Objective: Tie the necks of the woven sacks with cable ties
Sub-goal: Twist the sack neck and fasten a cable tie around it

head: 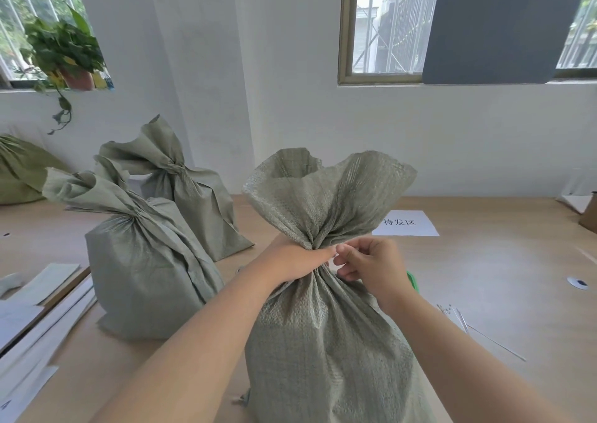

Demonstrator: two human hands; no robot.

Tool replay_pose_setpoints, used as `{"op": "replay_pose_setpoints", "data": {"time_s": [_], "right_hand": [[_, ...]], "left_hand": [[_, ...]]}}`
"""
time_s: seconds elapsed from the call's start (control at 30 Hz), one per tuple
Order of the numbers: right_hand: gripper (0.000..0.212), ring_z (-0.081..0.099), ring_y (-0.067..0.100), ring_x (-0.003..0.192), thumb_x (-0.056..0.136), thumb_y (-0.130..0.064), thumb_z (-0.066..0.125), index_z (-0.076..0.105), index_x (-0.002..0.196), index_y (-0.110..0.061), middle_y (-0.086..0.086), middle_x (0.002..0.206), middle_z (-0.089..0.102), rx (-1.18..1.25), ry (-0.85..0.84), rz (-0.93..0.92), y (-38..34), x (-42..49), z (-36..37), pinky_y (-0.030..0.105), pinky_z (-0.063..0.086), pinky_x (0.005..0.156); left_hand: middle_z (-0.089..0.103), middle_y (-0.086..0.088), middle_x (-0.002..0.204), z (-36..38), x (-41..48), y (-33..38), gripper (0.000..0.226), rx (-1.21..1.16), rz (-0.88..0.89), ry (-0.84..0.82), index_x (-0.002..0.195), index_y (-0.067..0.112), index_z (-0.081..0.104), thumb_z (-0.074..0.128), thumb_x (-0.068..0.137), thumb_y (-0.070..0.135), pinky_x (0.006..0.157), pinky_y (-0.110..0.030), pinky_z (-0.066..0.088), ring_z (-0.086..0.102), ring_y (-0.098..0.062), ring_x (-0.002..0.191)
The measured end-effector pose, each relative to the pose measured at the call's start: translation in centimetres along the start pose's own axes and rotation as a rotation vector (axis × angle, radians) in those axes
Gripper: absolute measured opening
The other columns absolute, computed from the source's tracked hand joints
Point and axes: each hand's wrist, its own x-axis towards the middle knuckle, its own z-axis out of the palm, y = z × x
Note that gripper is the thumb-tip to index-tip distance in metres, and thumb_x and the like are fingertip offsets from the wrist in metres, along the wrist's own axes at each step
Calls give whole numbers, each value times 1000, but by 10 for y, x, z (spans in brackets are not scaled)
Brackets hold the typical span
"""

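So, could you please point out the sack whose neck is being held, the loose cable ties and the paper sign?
Grey-green woven sack (323, 342): head view, on its front body.
Thin pale cable ties (457, 317): head view, on the bundle's middle.
White rectangular paper sign (410, 230): head view, on its lower margin.

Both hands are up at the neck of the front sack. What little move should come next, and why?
Probably pull the cable tie tight. The left hand grips the front sack at its gathered neck, and the right hand pinches something small and pale there, seemingly the tie's end. The sack's mouth above flares loose.
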Motion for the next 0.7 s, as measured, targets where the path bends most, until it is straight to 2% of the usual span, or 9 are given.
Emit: {"op": "replay_pose_setpoints", "data": {"time_s": [0.07, 0.13, 0.23, 0.3, 0.4, 0.5, 0.6, 0.7], "right_hand": [[14, 62, 14, 50, 92, -7, 68, 73, 79, -8, 7, 64, 70, -11, 5, -10, 1, -2, 1, 24, 54, 51], [14, 61, 14, 51, 91, -7, 68, 74, 78, -10, 6, 65, 69, -34, -6, -25, 3, -4, 0, 24, 54, 53], [14, 60, 12, 51, 90, -6, 69, 75, 79, -11, 4, 64, 70, -36, -37, -39, 3, -7, 0, 22, 52, 53], [14, 61, 12, 51, 90, -3, 68, 75, 80, -10, 5, 64, 70, -17, -53, -35, 2, -8, -1, 21, 53, 52], [13, 63, 12, 54, 89, -2, 69, 76, 85, -12, 6, 68, 72, -9, -97, -18, 2, -11, -4, 21, 55, 55], [14, 65, 10, 57, 86, -2, 73, 77, 92, -14, 3, 68, 74, -82, -122, 2, 4, -13, -8, 19, 56, 60], [17, 65, 5, 57, 89, -4, 71, 77, 98, -17, -4, 68, 75, -193, -112, -19, 5, -15, -9, 16, 54, 59], [22, 65, 5, 58, 92, -11, 67, 74, 92, -32, -8, 72, 76, -307, -84, -67, 6, -17, -8, 19, 56, 61]], "left_hand": [[57, 6, 139, -4, -6, 1, 56, 2, 31, -28, 144, 25, 54, 62, 95, 52, 88, -19, 32, 49, -16, 133], [57, 8, 129, -5, -4, 1, 55, 9, 35, -31, 144, 24, 53, 61, 97, 50, 87, -19, 32, 50, -15, 130], [55, 14, 128, -5, -2, 1, 49, 36, 74, -37, 143, 28, 55, 59, 98, 49, 88, -19, 32, 46, -6, 111], [58, 14, 132, -5, -1, 2, 47, 75, 111, -64, 142, 31, 55, 58, 99, 49, 89, -19, 32, 43, -4, 108], [55, 7, 147, -5, 4, 0, 50, 137, 149, -85, 146, 32, 51, 57, 99, 47, 97, -20, 34, 50, -11, 125], [50, 6, 151, -7, 6, -1, 55, 184, 165, -101, 151, 30, 45, 57, 100, 47, 102, -19, 30, 44, -17, 140], [51, 8, 149, -6, 9, -5, 57, 218, 217, -98, 150, 29, 45, 59, 98, 48, 105, -20, 31, 44, -15, 139], [54, 15, 138, -5, 9, -9, 56, 184, 247, -93, 147, 29, 50, 63, 96, 48, 103, -19, 34, 45, -5, 129]]}}
